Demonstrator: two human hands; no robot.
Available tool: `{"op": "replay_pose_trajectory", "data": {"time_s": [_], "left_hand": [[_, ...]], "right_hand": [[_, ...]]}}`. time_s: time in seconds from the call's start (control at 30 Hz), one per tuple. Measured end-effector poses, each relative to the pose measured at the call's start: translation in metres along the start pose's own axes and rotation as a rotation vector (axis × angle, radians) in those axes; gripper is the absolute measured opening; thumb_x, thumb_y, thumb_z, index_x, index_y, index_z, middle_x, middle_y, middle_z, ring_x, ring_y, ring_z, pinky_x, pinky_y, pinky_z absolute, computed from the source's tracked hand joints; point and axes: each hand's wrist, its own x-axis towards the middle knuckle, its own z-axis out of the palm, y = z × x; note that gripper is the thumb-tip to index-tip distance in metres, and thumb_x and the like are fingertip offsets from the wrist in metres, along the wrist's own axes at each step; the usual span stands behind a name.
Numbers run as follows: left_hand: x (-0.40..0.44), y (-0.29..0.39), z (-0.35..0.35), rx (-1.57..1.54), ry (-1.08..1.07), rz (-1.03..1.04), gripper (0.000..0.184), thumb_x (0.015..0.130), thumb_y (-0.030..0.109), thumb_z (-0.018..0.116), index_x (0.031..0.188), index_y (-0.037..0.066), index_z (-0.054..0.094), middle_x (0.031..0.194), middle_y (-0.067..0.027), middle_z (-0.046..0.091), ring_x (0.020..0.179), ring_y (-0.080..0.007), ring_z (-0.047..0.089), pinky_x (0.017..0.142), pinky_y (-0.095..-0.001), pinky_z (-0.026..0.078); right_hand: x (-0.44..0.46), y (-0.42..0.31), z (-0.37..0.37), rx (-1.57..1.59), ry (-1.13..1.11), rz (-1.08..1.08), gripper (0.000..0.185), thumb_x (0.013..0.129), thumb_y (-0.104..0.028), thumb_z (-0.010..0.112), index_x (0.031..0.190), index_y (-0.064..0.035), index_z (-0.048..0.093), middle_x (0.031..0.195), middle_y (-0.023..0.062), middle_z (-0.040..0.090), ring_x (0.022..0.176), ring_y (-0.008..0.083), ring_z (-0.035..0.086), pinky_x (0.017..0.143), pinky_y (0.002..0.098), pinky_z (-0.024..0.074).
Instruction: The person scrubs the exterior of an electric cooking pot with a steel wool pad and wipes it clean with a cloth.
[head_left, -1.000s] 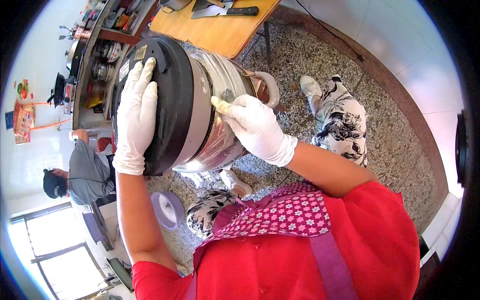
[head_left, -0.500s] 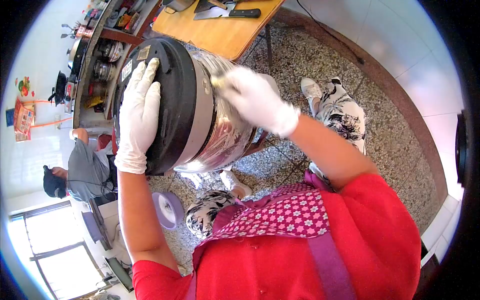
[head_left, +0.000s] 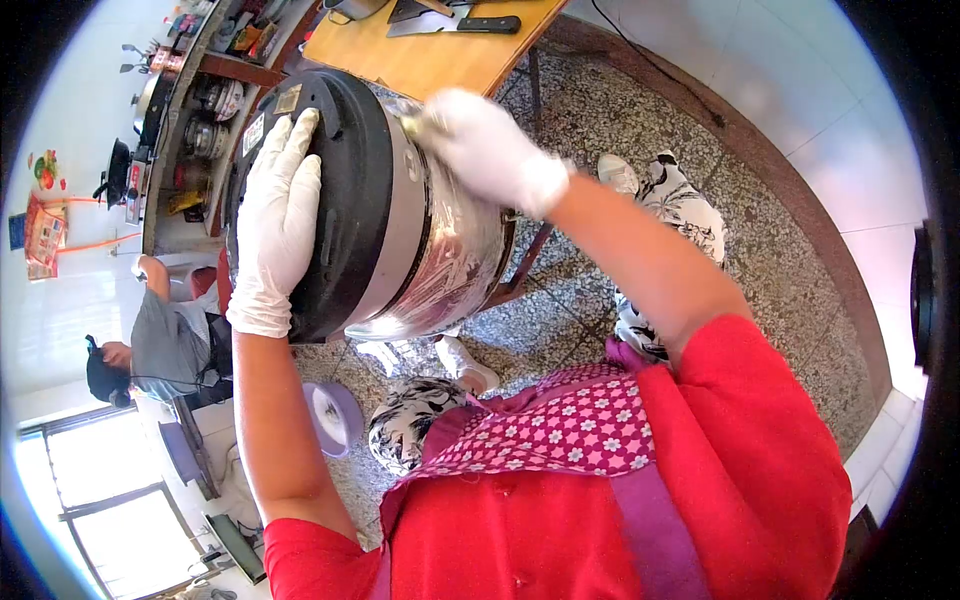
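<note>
A large cylindrical metal appliance [head_left: 465, 240] lies tilted, with a black end [head_left: 345, 215], a grey band and whitish streaks on its shiny side. Spread flat on the black end is my left hand [head_left: 275, 215] in a white glove, its fingers stretched out and holding nothing. My right hand [head_left: 485, 145], gloved too, is at the upper part of the metal side, next to the grey band. Its fingers are closed and blurred by motion; whatever they press or hold is hidden.
Behind the appliance, a wooden table [head_left: 430, 60] bears a black-handled knife [head_left: 490, 24] and a pot. A purple basin [head_left: 335, 420] stands on the speckled floor. Another person [head_left: 170, 335] in grey is at the left, near shelves [head_left: 235, 70] with bowls and packets.
My right hand has moved up along the metal side, away from me, its fingers staying closed. My left hand remains flat on the black end. The other person has shifted slightly.
</note>
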Motion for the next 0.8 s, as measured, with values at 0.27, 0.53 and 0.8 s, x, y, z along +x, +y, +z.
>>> {"op": "replay_pose_trajectory", "data": {"time_s": [0.27,0.53,0.8], "left_hand": [[0.001,-0.003,-0.002,-0.007,-0.003,-0.002,0.044,0.097,0.021,0.045,0.137,0.004,0.052,0.143,-0.0219,0.045,0.136,-0.0340,0.039,0.114,-0.0377,0.026],[0.002,-0.004,0.005,0.009,0.013,0.022,0.044,0.098,0.023,0.044,0.137,0.007,0.052,0.143,-0.0217,0.046,0.136,-0.0336,0.040,0.114,-0.0371,0.026],[0.002,-0.022,0.001,-0.056,0.007,0.042,0.044,0.098,0.023,0.043,0.136,0.003,0.052,0.142,-0.0223,0.047,0.136,-0.0335,0.039,0.114,-0.0371,0.025]], "right_hand": [[-0.025,-0.011,0.008,0.006,0.116,0.033,0.030,0.093,-0.020,0.052,0.077,0.0024,0.064,0.072,0.0223,0.060,0.074,0.0392,0.061,0.071,0.0477,0.0491],[0.001,0.015,0.011,-0.111,0.031,-0.005,0.032,0.093,-0.022,0.053,0.079,0.0046,0.065,0.077,0.0269,0.062,0.080,0.0439,0.062,0.077,0.0488,0.0492],[-0.082,-0.021,0.041,-0.103,0.304,-0.278,0.012,0.089,-0.011,0.056,0.089,-0.0037,0.066,0.092,0.0155,0.062,0.090,0.0341,0.058,0.078,0.0413,0.0485]]}}
